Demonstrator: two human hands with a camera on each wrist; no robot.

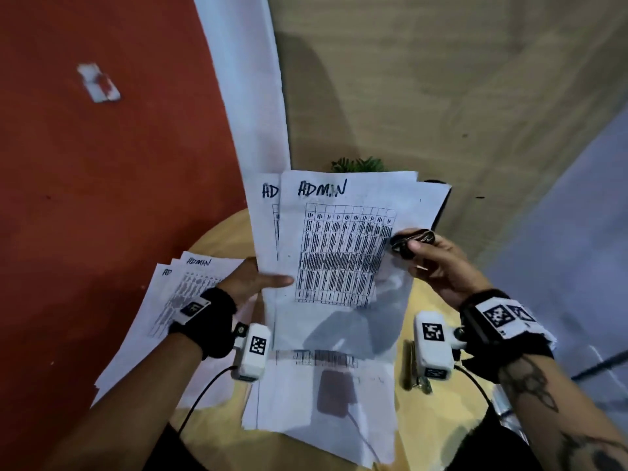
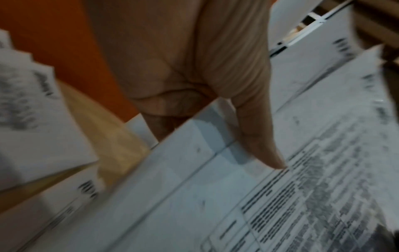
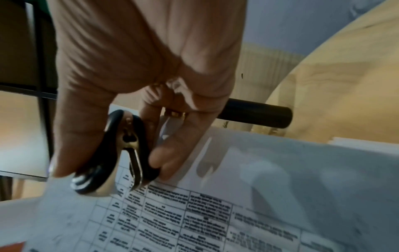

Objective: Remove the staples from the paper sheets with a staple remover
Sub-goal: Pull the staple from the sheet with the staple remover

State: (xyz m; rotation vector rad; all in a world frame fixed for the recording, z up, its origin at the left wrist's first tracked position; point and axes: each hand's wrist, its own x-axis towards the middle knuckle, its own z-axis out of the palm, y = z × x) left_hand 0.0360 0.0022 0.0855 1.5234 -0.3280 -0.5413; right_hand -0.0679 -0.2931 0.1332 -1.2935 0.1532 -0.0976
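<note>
My left hand [image 1: 258, 280] pinches the left edge of a set of white sheets [image 1: 339, 253] headed "ADMIN" with a printed table, held upright above the table; its thumb [image 2: 261, 146] lies on the front page [image 2: 280, 196]. My right hand [image 1: 431, 256] grips a black and chrome staple remover [image 1: 411, 241] at the sheets' right edge. In the right wrist view the staple remover [image 3: 121, 153] sits between thumb and fingers, its metal jaws close together just above the paper [image 3: 237, 213]. I cannot make out any staple.
More printed sheets [image 1: 163, 311] lie fanned at the left of the round wooden table [image 1: 217, 239], and another pile [image 1: 323, 396] lies in front of me. A stapler [image 1: 413, 368] rests at the right, partly behind my wrist camera. An orange wall [image 1: 102, 198] stands left.
</note>
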